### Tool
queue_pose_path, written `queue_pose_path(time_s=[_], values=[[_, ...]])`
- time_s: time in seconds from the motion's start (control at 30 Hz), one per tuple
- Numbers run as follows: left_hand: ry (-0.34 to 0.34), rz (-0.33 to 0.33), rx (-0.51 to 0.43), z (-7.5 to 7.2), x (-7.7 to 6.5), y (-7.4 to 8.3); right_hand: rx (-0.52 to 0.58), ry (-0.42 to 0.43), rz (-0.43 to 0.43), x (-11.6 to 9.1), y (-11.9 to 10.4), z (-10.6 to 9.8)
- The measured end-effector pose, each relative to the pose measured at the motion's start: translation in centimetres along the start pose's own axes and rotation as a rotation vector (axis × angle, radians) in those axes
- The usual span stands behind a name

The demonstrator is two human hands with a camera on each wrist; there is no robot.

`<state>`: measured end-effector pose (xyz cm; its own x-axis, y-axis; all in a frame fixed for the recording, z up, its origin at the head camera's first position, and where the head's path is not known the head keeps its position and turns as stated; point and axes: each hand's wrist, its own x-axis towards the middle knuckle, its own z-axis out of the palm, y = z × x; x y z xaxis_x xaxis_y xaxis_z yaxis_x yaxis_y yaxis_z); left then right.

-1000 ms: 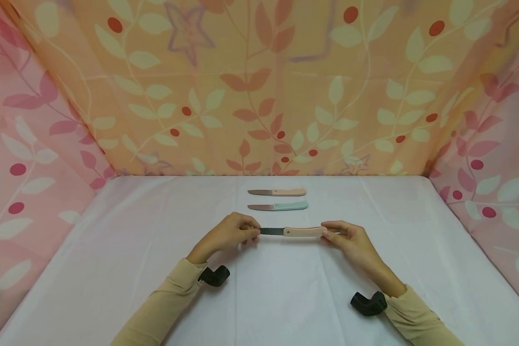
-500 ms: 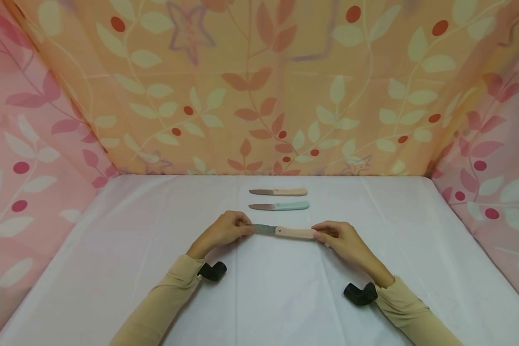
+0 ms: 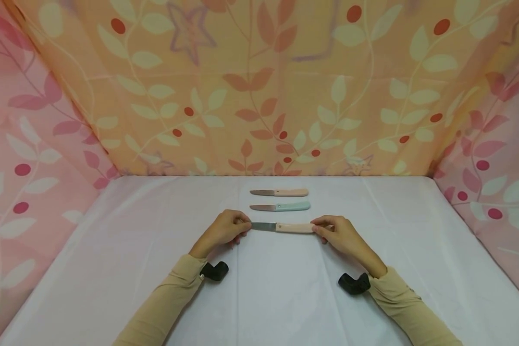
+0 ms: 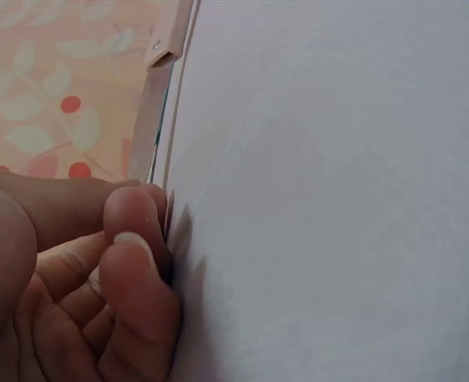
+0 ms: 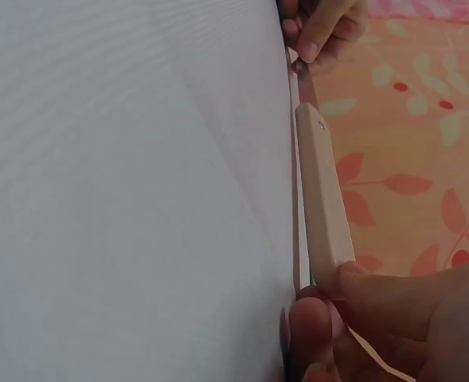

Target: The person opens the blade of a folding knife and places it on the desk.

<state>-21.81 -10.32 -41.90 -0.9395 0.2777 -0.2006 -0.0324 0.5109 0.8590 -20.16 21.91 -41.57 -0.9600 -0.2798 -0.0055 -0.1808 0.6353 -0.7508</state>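
Observation:
A paring knife [image 3: 294,228] with a pale pink handle lies across between my two hands, its blade to the left. My left hand [image 3: 223,228] pinches the blade tip between thumb and fingers. In the left wrist view its fingertips [image 4: 134,278] are close to the cloth, and they hide the tip. The butt of the handle is pinched by my right hand [image 3: 340,235]; the right wrist view shows the thumb [image 5: 369,290] against the handle [image 5: 326,199]. Just beyond lie a mint-green-handled knife [image 3: 292,206] and another pink-handled knife [image 3: 290,192], roughly parallel, blades leftward.
White cloth [image 3: 281,298] covers the table. Patterned fabric walls stand at the back [image 3: 259,96], on the left [image 3: 8,192] and on the right [image 3: 501,192]. Black wrist cameras sit at the left wrist [image 3: 215,271] and right wrist [image 3: 353,283].
The held knife has shifted left with both hands, most of it in the first half second. Its handle end has since swung away from me, so it lies nearly parallel to the other knives.

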Motion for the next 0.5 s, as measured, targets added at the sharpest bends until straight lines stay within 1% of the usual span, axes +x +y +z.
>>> queue_pose_path(time_s=[0.2, 0.33, 0.5], values=[[0.014, -0.030, -0.020, 0.26, -0.22, 0.10, -0.007, 0.006, 0.005, -0.17, 0.01, 0.19], [0.019, -0.018, 0.001, 0.18, -0.16, 0.07, -0.021, 0.008, 0.002, -0.10, 0.00, 0.09], [-0.023, 0.006, 0.021, -0.44, -0.44, 0.44, -0.040, 0.021, 0.004, -0.22, -0.29, -0.36]])
